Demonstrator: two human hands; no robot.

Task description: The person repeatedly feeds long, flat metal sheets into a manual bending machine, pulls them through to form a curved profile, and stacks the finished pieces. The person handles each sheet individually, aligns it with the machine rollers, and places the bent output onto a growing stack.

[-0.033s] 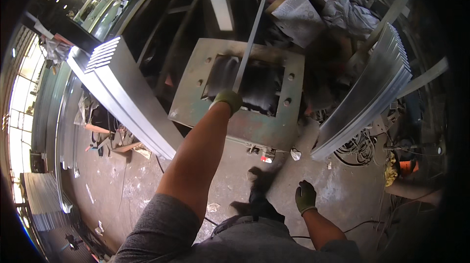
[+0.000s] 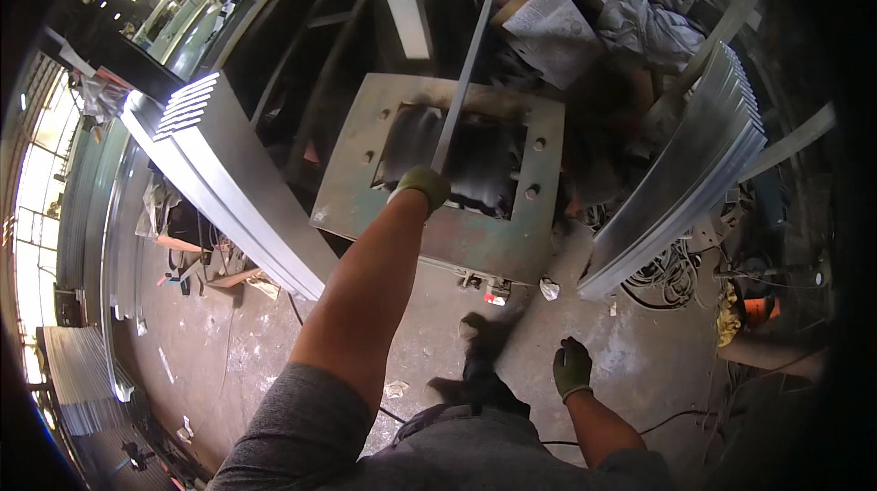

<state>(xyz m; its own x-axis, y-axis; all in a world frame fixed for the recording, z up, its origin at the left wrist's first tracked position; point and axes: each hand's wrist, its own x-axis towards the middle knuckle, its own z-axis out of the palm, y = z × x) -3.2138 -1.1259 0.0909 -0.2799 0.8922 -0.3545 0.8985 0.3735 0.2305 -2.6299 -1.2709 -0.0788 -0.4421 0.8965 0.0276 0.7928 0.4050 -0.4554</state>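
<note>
in the head view, the left hand (image 2: 422,188) has its grip closed around the near end of a metal strip (image 2: 467,62), which crosses over the machine (image 2: 484,242) and extends past its far edge. profile stacks, left (image 2: 247,162) and right (image 2: 671,180), flank it, leaving a wider gap rightward. the right hand (image 2: 573,369) hangs above the floor (image 2: 644,368); i cannot tell how wide its grip is.

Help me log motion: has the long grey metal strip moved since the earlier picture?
No: the strip shows no clear shift either way against the grey-green rectangular metal frame.
</note>
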